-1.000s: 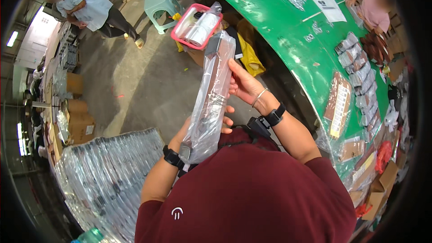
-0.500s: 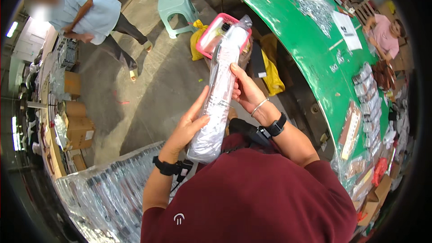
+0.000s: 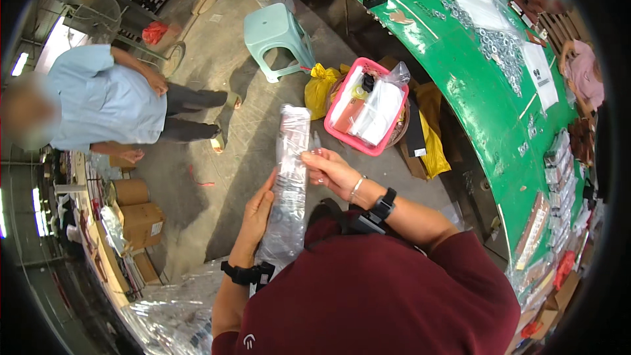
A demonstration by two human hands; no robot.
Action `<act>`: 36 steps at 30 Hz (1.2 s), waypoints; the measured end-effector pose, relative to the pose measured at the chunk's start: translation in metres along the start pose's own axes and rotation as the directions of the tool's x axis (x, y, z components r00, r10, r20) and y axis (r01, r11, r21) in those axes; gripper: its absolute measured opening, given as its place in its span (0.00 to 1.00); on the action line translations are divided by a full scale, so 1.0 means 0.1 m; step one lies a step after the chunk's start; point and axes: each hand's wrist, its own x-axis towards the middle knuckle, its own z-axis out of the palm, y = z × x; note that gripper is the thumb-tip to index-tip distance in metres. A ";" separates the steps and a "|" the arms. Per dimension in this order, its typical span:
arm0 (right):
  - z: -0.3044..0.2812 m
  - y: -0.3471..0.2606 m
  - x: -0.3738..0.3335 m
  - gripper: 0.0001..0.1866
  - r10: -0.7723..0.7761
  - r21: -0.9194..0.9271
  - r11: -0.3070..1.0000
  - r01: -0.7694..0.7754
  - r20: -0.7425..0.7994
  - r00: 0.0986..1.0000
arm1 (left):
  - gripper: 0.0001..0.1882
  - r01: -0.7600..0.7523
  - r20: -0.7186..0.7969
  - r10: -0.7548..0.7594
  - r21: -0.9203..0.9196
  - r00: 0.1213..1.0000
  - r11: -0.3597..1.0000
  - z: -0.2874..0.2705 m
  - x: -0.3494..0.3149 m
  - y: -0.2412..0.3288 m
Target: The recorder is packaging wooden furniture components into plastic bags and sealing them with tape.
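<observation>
A long, narrow package in shiny clear plastic (image 3: pixel 292 158) is held up in front of me, its contents whitish and brownish through the film. My left hand (image 3: pixel 258 210) grips its left edge, thumb lying along it. From the right, my right hand (image 3: pixel 333 172) pinches the opposite edge between thumb and fingers. The package's lower end disappears behind my chest. Just beyond my right hand stands a pink basket (image 3: pixel 332 130) holding white plastic bags (image 3: pixel 381 110) and a small black item.
A green-topped table (image 3: pixel 447 85) curves along the right, bearing metal parts and packages. A pale green stool (image 3: pixel 271 26) stands ahead. Yellow bags (image 3: pixel 322 89) flank the basket. At left stand a person in a light blue shirt (image 3: pixel 108 102) and cardboard boxes (image 3: pixel 141 225). Plastic-wrapped goods (image 3: pixel 174 312) lie lower left.
The package has moved left and away from the basket, now fully seen, and its upper end is lower. My right hand has shifted down and left. The person at left has turned.
</observation>
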 end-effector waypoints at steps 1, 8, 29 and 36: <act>0.03 -0.01 0.11 0.13 0.041 -0.034 0.999 -0.042 -0.032 0.999 | 0.25 0.005 0.013 -0.005 -0.002 1.000 1.000 -0.08 0.06 -0.02; 0.01 -0.46 0.92 0.18 -0.045 -0.078 0.996 0.034 -0.137 0.989 | 0.24 -0.186 0.147 0.162 0.176 0.976 0.967 -0.60 1.22 0.20; 0.47 -1.15 3.10 0.17 -0.403 -0.139 0.896 0.421 -0.653 0.641 | 0.21 -0.040 0.676 0.006 0.034 0.737 0.999 -2.11 4.69 0.70; 0.21 -1.53 3.48 0.20 -0.408 -0.141 0.887 0.440 -0.684 0.605 | 0.29 0.109 0.799 -0.051 -0.018 0.599 0.994 -2.04 5.28 1.23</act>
